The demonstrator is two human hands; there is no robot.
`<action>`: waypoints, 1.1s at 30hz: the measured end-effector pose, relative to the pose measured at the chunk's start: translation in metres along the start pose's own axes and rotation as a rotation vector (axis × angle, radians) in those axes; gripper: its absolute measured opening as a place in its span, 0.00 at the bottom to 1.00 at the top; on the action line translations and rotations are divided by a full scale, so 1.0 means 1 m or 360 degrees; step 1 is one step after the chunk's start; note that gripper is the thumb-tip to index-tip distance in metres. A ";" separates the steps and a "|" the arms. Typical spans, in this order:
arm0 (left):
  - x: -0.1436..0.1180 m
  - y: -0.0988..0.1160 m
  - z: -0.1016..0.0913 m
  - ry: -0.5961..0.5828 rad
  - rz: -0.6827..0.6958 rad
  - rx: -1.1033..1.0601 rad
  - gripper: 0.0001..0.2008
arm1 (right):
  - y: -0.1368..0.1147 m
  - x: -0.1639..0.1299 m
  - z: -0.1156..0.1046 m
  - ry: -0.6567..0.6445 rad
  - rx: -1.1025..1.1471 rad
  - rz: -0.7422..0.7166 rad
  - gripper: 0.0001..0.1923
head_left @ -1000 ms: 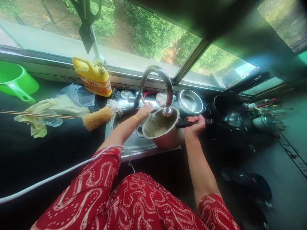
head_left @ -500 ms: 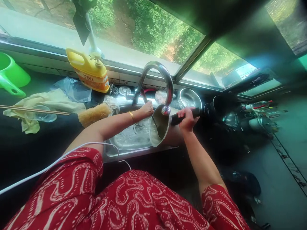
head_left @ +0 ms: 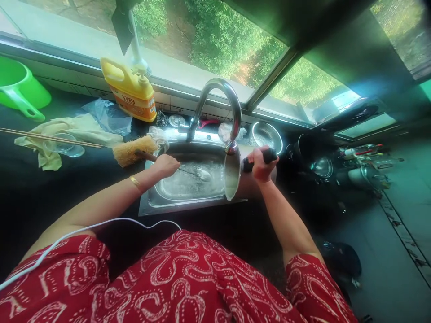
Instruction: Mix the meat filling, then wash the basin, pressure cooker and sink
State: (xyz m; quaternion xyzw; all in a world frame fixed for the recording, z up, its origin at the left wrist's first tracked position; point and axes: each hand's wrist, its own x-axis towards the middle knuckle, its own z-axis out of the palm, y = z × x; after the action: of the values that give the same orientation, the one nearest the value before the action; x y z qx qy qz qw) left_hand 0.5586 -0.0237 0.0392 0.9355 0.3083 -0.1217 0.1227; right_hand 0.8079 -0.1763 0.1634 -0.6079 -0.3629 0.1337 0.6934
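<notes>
My right hand (head_left: 261,165) is closed round the black handle of a deep pan (head_left: 232,177). The pan is tipped steeply on its side over the right end of the sink (head_left: 188,204), its inside facing left. Directly above its rim hangs the spout of the curved faucet (head_left: 231,121). My left hand (head_left: 166,166) grips a long-handled metal cooking spoon or spatula (head_left: 202,174) with a brown wooden grip. Its shiny head hangs over the wet sink basin; the exact shape is blurred by glare.
A loofah (head_left: 133,151) lies left of the sink near a pale cloth (head_left: 82,130), chopsticks (head_left: 50,137) and a clear cup. Behind stand a yellow bottle (head_left: 131,94) and green dipper (head_left: 25,87). A metal strainer (head_left: 267,137) sits behind the pan. A white cable (head_left: 117,220) crosses my front.
My left hand has drawn the utensil out of the pan and moved left over the basin. The pan has tipped further and shifted slightly right in my right hand.
</notes>
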 end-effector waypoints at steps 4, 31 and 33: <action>-0.013 -0.024 0.030 -0.0178 -0.0166 -0.0094 0.07 | 0.006 -0.010 0.005 -0.0158 -0.0205 -0.0173 0.14; 0.008 0.186 -0.002 0.0271 0.0633 -0.0356 0.28 | -0.039 -0.028 -0.175 0.0569 0.0327 -0.0225 0.19; 0.022 0.206 0.004 0.0332 0.0653 -0.0286 0.31 | -0.039 -0.029 -0.176 0.0592 0.0300 -0.0207 0.20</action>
State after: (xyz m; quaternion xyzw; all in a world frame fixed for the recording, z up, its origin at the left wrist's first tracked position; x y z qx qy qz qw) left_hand 0.7005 -0.1736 0.0610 0.9713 0.1325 0.0309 0.1952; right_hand 0.8943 -0.3346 0.1908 -0.5299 -0.2530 0.0075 0.8094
